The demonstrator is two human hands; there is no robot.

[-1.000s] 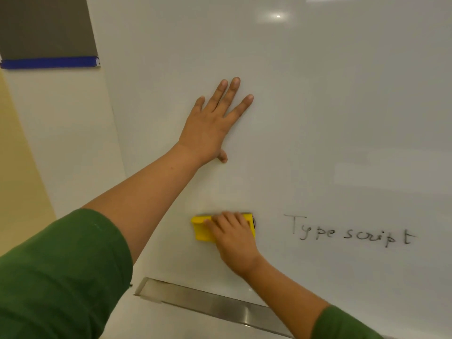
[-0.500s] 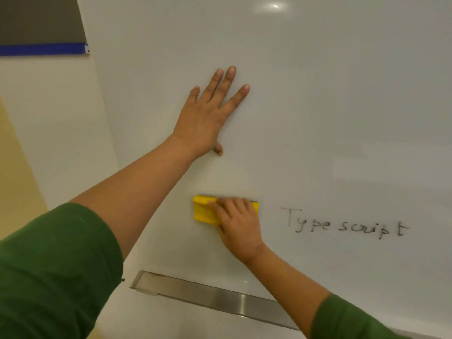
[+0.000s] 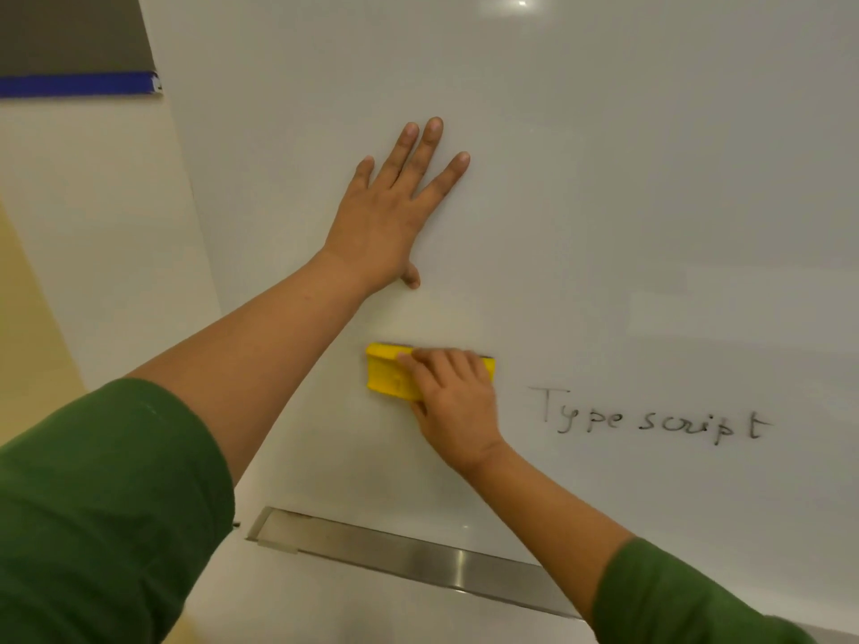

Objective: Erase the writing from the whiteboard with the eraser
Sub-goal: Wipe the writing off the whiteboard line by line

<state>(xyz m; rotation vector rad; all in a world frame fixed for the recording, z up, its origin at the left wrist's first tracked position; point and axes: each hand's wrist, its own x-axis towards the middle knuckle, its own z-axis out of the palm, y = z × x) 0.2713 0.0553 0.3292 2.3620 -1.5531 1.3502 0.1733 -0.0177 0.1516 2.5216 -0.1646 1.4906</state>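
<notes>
A white whiteboard (image 3: 604,178) fills most of the view. Black handwriting reading "Type script" (image 3: 650,418) sits at the lower right of the board. My right hand (image 3: 458,406) grips a yellow eraser (image 3: 388,371) and presses it flat against the board, just left of the writing and apart from it. My left hand (image 3: 395,211) rests flat on the board above the eraser, fingers spread, holding nothing. The board around the eraser looks blank.
A metal marker tray (image 3: 409,560) runs along the board's lower edge. Left of the board is a pale wall (image 3: 93,225) with a dark panel edged by a blue strip (image 3: 79,83). Green sleeves cover both my upper arms.
The eraser and my right hand have shifted slightly up and right on the board, closer to the writing. My left hand stays pressed flat. The writing is unchanged.
</notes>
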